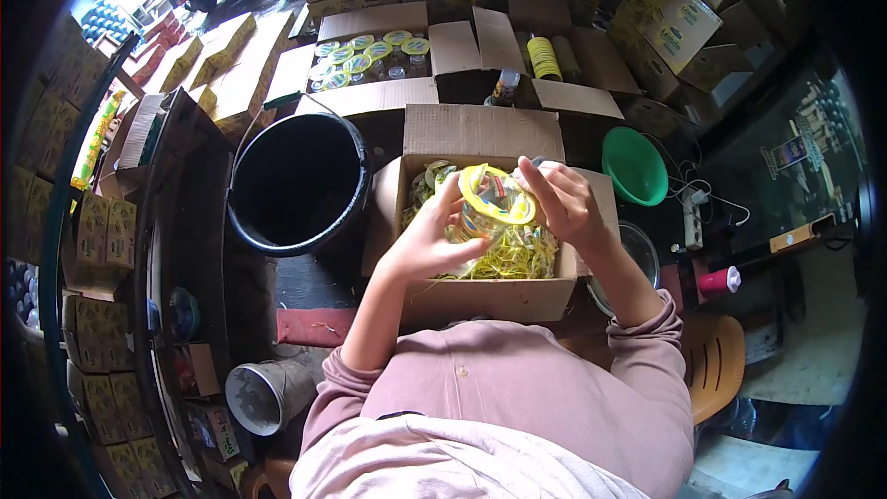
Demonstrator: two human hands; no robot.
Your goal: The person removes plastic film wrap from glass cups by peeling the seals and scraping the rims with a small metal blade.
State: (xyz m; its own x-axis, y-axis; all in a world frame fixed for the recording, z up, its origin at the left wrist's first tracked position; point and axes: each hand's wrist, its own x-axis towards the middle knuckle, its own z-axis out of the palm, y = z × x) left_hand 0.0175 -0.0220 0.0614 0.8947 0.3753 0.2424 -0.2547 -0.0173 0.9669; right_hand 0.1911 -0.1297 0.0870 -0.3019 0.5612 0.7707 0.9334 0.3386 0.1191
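My left hand (432, 238) is wrapped around the left side of a clear plastic cup (506, 215) with a bright yellow rim, tilted so its round top faces up toward me. At the cup's right edge, my right hand (568, 205) has its fingers curled in, with the index finger and thumb close to the rim. Whatever those fingers pinch is hidden. Both hands are above an open cardboard box (490, 300), which holds tangled thin yellow strips (517, 259) and crumpled clear plastic scraps.
A large black bucket (249, 236) stands left of the box, a green basin (636, 166) to its right. Behind, open cartons hold yellow-lidded cups (358, 63) and a stack of yellow lids (543, 57). A power strip (693, 222) with cables lies at right, near a pink spool (716, 281).
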